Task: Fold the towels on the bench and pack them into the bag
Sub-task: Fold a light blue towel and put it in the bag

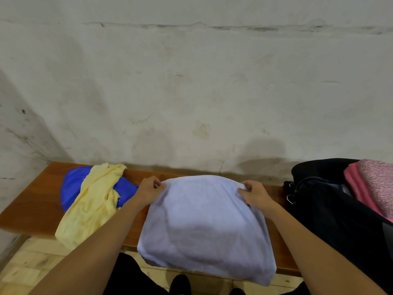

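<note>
A pale lavender towel (204, 226) lies spread over the middle of the wooden bench (36, 201), its near edge hanging over the front. My left hand (148, 191) pinches its far left corner and my right hand (255, 194) grips its far right corner. A crumpled yellow towel (95, 203) lies to the left, draped over a blue towel (74, 184). The black bag (331, 213) stands open at the right end, with a folded pink towel (372, 188) inside it.
A rough white wall (191, 81) rises directly behind the bench. Metal rings (291, 199) hang on the bag's left side. Tiled floor (32, 265) and my dark shoes (180, 284) show below the bench's front edge.
</note>
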`<state>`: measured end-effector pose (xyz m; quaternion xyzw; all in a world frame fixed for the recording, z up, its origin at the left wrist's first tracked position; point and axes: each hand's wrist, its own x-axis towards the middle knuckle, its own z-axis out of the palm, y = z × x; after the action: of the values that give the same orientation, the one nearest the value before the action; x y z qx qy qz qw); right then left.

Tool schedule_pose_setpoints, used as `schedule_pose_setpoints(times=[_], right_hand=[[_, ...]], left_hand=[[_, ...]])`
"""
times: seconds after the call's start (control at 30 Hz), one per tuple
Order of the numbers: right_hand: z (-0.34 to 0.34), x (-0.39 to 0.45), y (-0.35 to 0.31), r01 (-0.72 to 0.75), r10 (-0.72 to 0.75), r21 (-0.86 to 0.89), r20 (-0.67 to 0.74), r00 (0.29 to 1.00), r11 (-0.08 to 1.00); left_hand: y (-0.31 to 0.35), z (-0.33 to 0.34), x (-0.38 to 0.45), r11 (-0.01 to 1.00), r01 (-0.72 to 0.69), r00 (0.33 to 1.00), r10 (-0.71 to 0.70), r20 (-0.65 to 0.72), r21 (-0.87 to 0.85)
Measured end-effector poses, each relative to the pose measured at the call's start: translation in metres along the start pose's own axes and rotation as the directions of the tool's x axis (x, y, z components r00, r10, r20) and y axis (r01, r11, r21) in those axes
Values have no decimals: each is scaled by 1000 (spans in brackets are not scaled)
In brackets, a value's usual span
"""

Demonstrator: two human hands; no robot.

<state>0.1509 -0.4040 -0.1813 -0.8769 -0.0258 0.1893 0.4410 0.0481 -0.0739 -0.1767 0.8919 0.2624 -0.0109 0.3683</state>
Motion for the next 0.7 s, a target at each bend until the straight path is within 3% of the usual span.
schedule_pose_setpoints(times=[0.2,0.37,0.57,0.7], right_hand=[[-5,-7,-6,52,-52,85,-2,999,995],[-11,-14,-1,137,-137,55,-14,990,989],[-21,-19,10,217,-216,-41,21,976,975],[-27,-24,14,258,-250,-78,94,964,963]], left_hand=[[0,0,0,995,-81,995,77,65,62],[-6,-1,6,986,-124,991,118,60,109],[0,-2,5,972,-203,979,201,32,118],[-7,-4,2,985,-164,984,167,-56,53]])
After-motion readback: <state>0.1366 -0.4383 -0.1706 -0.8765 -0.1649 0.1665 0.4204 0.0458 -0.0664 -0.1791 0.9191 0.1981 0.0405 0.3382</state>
